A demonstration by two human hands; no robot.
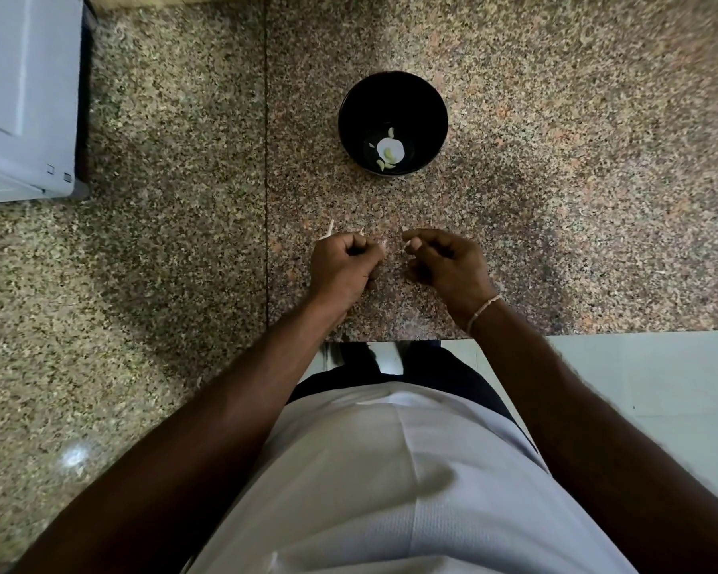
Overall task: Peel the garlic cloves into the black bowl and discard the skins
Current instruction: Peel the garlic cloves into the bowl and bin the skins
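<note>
I see both hands curled over the speckled bench (556, 180): my left hand (343, 265) grips pale papery skins (331, 228), my right hand (446, 258) pinches a scrap I cannot identify. Peeled cloves (386, 159) lie in the black bowl (432, 105), well apart. Cloves are light, firm, slippery; skins tear easily, so I'd pinch at the tip.

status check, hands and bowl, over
Both hands curled: left hand pinching garlic skin, right hand grip unclear. Black bowl beyond them holds a few peeled cloves. Nothing between.
</note>
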